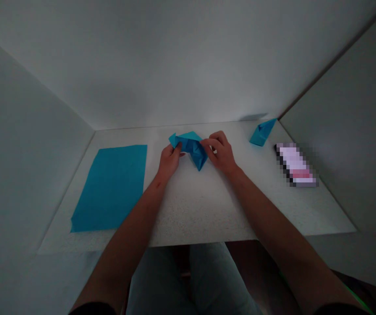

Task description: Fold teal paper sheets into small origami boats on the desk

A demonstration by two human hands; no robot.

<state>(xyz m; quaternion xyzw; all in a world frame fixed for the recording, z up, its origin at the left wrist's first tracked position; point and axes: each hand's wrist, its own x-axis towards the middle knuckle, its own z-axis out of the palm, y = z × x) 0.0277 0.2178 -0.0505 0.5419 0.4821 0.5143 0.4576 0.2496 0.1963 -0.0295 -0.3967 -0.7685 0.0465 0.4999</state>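
Folded blue paper [190, 148] is held just above the tabletop [194, 214], near the far edge and about midway between the sides. Pale walls [161, 57] rise behind and on both sides of the tabletop, and the person's pale trousers [188, 280] show below its near edge. A flat blue sheet [109, 188] lies along the left edge, well apart from the hands. A small folded blue piece [262, 133] sits by the far right corner, and a pixelated oblong object [295, 165] lies near the right edge, too blurred to identify.

The left hand [170, 161] pinches the paper's left side between its thumb and bent fingers. The right hand [220, 152] is closed only partway, its curled fingers [209, 142] pressing against the right side; exactly how they grip is hidden. The folded point hangs down between the hands. Firm, even pressure from both sides would likely stop the layers slipping, and working close to the folds should give cleaner control without crushing the paper.

Counted, there are three blue paper items: one sheet and two folded pieces. There are also one blurred object and two hands.
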